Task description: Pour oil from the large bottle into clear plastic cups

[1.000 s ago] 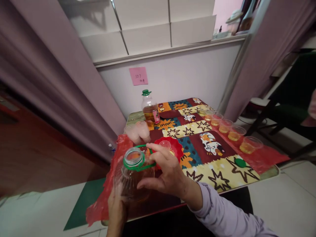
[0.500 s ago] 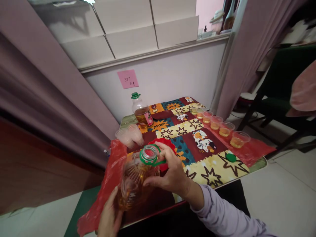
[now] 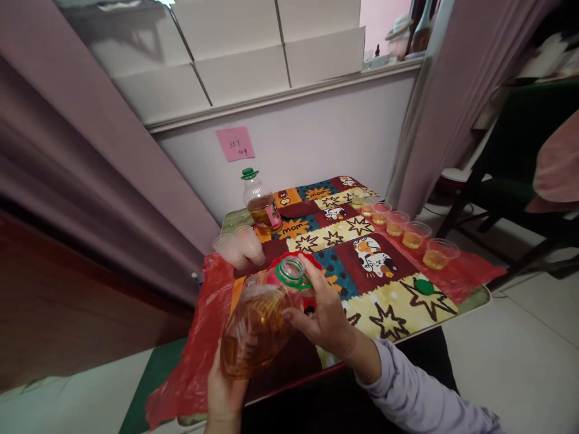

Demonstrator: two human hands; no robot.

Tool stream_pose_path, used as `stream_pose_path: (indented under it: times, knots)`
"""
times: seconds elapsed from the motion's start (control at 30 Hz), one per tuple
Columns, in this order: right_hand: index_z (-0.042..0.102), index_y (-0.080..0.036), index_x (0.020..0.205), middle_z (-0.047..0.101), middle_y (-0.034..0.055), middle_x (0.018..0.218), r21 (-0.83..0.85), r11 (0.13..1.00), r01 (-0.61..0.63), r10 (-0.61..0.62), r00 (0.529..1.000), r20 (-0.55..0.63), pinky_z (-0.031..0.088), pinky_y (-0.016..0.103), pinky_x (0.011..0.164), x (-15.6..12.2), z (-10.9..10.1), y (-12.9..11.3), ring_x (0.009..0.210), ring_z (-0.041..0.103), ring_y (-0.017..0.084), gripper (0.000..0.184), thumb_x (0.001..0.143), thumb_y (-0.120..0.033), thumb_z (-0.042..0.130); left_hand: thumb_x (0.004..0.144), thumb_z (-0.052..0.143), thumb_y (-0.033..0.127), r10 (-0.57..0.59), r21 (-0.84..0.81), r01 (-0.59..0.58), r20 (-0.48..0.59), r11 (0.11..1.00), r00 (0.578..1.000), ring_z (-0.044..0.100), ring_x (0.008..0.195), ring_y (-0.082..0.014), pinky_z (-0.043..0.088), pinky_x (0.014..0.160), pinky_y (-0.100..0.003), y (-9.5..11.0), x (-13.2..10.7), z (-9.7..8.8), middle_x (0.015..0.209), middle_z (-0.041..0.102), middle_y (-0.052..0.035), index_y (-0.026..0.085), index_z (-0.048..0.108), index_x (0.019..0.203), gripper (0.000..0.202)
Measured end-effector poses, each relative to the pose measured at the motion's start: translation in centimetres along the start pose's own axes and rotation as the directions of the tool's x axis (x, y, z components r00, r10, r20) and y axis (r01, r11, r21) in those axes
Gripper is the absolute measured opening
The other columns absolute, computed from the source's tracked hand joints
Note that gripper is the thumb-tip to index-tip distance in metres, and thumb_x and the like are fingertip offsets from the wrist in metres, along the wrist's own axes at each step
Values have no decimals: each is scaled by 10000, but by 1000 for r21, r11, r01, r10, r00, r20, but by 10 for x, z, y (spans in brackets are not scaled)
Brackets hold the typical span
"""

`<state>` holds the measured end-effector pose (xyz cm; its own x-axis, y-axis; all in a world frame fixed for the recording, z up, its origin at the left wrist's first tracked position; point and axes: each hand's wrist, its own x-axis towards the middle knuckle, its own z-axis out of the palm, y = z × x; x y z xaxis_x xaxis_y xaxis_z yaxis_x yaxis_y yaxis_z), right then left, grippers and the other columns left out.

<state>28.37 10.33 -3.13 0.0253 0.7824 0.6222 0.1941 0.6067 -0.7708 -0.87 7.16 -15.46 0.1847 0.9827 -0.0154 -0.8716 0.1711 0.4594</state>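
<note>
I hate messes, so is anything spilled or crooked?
No spill shows. The bottle in left hand and right hand leans, uncapped: odd, as the other bottle stands capped. A green cap lies on the mat.

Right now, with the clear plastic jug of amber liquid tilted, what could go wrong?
The uncapped jug could spill if tipped further.
The bare left hand, at the jug's lower end, might lose its hold.
The red scalloped plastic dish, partly hidden behind the jug's neck, might get knocked.
</note>
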Motion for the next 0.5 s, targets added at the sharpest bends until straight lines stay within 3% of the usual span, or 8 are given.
stream_pose_path:
  times: [0.07,0.13,0.23,0.4,0.5]
  knots:
    - [390,-213,1636,524,220,1612,-11,1000,-17,17,1000,17,508,618,1197,-3,1,5,1480,546,415,913,911,-614,774,1114,339,413,31,-10,-31,-4,999,1000,709,1266,-240,533,1092,-371,-7,-2,3,1400,708,-103,236,743,1382,517]
    - [351,-200,1662,533,241,1592,19,994,-104,104,994,41,496,658,1192,-7,4,11,1453,562,453,1152,759,-663,897,1103,387,375,115,43,-109,-168,993,979,707,1274,-250,511,1130,-407,-13,-3,12,1392,724,-98,245,716,1423,477]
    - [197,-206,1716,563,251,1559,65,966,-250,243,965,97,484,685,1186,-14,8,12,1449,559,485,1535,508,-657,1030,1085,412,339,165,124,-125,-405,984,899,666,1338,-264,476,1173,-455,-20,-5,34,1366,756,-82,257,697,1449,469]
    - [207,-229,1712,598,215,1540,165,914,-371,351,926,136,421,679,1239,-15,11,0,1450,564,472,1554,466,-582,1066,1072,426,376,190,194,-99,-533,976,824,707,1266,-279,529,1116,-479,-23,-10,69,1318,784,-101,233,743,1370,458]
    - [144,-253,1723,608,197,1529,326,850,-415,372,909,186,477,659,1202,-14,16,-5,1409,610,445,1523,539,-562,1051,1056,460,406,244,249,-114,-590,962,770,730,1215,-285,587,1032,-455,-16,-16,87,1259,806,-87,246,804,1205,407]
